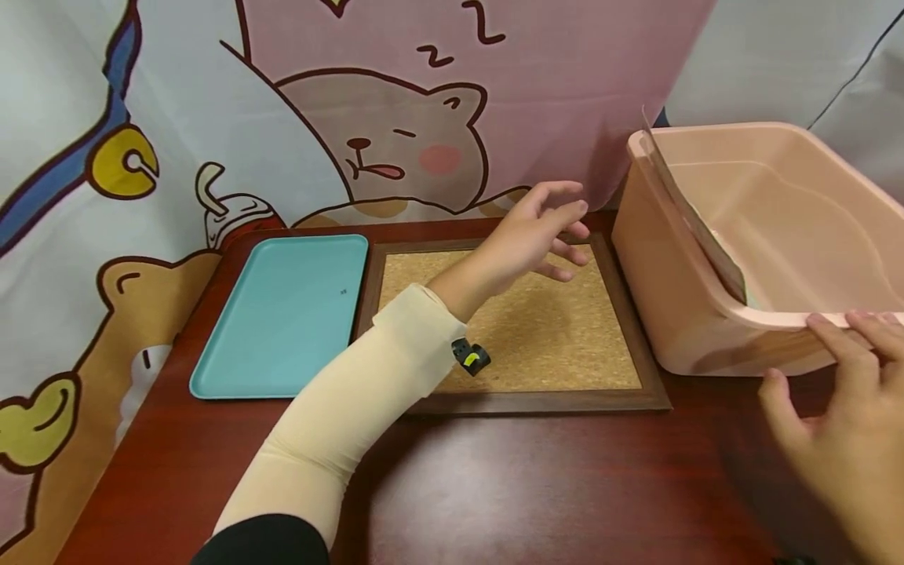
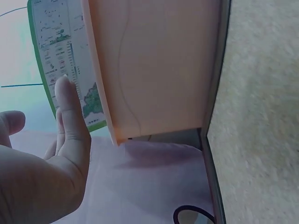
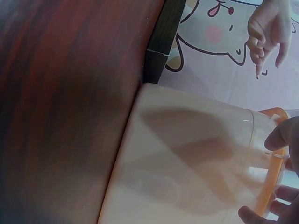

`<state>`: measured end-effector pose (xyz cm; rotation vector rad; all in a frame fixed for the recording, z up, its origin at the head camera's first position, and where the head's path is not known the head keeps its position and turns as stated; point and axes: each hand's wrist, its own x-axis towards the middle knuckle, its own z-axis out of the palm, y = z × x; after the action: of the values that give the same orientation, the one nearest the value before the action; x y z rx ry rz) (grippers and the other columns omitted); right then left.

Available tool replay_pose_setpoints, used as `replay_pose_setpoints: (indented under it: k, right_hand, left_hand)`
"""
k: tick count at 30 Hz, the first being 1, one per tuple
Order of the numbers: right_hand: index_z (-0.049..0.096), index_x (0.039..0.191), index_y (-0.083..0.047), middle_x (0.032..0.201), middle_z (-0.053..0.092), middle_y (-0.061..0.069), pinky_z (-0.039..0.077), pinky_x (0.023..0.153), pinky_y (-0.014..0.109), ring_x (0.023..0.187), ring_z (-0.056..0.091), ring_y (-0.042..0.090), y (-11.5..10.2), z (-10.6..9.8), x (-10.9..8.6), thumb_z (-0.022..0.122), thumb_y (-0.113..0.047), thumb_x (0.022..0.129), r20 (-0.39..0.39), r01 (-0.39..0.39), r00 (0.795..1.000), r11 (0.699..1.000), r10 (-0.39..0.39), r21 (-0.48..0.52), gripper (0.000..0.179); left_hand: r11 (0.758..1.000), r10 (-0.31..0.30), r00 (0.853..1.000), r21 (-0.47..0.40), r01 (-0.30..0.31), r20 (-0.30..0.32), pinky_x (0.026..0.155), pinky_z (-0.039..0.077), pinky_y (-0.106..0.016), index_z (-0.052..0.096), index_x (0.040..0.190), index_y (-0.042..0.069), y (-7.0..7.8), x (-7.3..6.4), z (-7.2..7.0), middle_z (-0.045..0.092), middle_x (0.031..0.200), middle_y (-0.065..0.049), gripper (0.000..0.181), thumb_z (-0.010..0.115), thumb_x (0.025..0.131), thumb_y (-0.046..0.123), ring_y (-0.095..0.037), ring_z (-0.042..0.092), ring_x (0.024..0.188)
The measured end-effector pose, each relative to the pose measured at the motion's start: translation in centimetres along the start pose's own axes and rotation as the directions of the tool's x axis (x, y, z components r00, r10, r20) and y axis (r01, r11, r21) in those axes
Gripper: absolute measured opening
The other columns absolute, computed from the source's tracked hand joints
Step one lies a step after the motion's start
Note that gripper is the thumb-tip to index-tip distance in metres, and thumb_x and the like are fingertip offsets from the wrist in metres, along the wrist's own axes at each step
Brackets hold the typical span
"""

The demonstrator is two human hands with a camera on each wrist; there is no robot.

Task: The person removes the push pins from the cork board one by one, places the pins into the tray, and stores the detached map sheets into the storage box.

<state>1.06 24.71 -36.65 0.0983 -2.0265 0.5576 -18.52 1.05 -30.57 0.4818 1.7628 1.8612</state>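
Note:
My left hand hovers over the cork board with its brown frame, fingers loosely spread and nothing in them. A pink plastic bin stands to its right. Leaning against the bin's left inner wall is a thin printed sheet, standing above the rim; in the left wrist view this sheet has a green border and map-like print. My right hand has its fingertips at the bin's near rim, thumb held apart. From the right wrist view, the right fingers show beyond the orange-looking rim.
A teal tray lies left of the cork board on the dark red wooden table. Behind the table hangs a cartoon-printed cloth. A thin dark cord runs along the white backdrop at the upper right.

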Motion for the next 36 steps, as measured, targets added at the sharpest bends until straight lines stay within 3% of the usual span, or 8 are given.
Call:
replay_pose_setpoints:
  k: [20, 29, 36]
  right_hand:
    - [0.056, 0.121, 0.011, 0.133, 0.047, 0.039, 0.021, 0.120, 0.053, 0.136, 0.037, 0.049, 0.8, 0.7, 0.2, 0.054, -0.039, 0.087, -0.017, -0.008, 1.000, 0.998, 0.009, 0.063, 0.061]
    - [0.055, 0.124, 0.012, 0.140, 0.046, 0.033, 0.021, 0.120, 0.048, 0.137, 0.037, 0.046, 1.4, 0.6, -0.1, 0.053, -0.045, 0.089, 0.001, -0.006, 1.000, 0.997, 0.006, 0.081, 0.067]
    - [0.058, 0.121, 0.011, 0.141, 0.044, 0.033, 0.019, 0.121, 0.053, 0.140, 0.034, 0.047, 0.7, 0.4, -0.4, 0.052, -0.050, 0.091, 0.029, 0.010, 0.999, 0.998, -0.012, 0.057, 0.068]
  left_hand:
    - [0.992, 0.007, 1.000, 0.122, -0.004, -0.028, 0.064, 0.060, -0.033, 0.047, 0.138, 0.024, -2.6, -2.9, -2.8, 0.061, 0.117, -0.014, 0.032, 0.051, 0.106, 0.025, -0.024, 0.071, 0.088]
    - [0.986, 0.027, 0.999, 0.163, -0.020, -0.046, 0.064, 0.060, -0.034, 0.046, 0.140, 0.021, -3.7, -3.9, -3.8, 0.057, 0.121, -0.018, 0.033, 0.049, 0.107, 0.024, -0.034, 0.069, 0.099]
    - [0.981, 0.033, 0.997, 0.195, -0.019, -0.072, 0.081, 0.060, -0.048, 0.046, 0.140, 0.020, -4.4, -5.3, -5.2, 0.059, 0.120, -0.015, 0.033, 0.047, 0.107, 0.025, -0.036, 0.069, 0.102]
